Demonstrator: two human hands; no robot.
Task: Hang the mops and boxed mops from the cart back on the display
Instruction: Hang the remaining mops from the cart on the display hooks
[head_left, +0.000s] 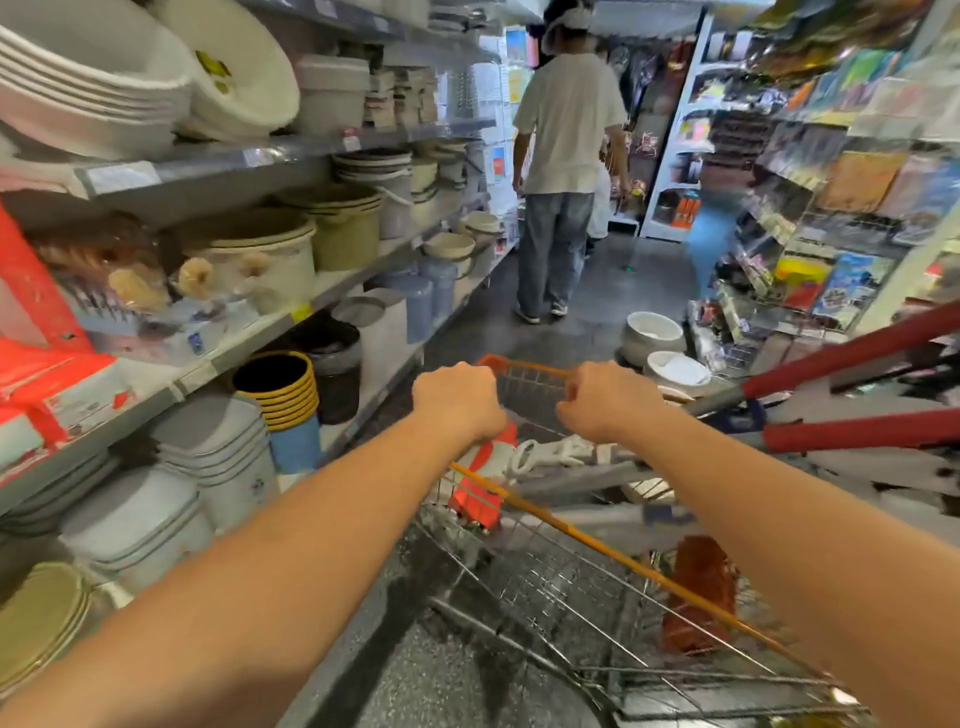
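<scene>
A wire shopping cart (571, 582) with an orange rim stands in the aisle just below me. My left hand (457, 397) and my right hand (605, 400) are both closed around its far rim. Inside lie several mops: red and grey handles (852, 434) stick out to the right, a white mop head (556, 452) rests near the middle, and an orange-red mop head (701, 587) sits low in the basket. An orange-red package (480, 496) lies under my left wrist. No mop display is in sight.
Shelves of buckets, basins and bins (270, 249) line the left. Racks of packaged goods (831, 218) fill the right. White bowls (652, 335) sit on the floor ahead right. A person (563, 156) stands in the aisle ahead, back turned.
</scene>
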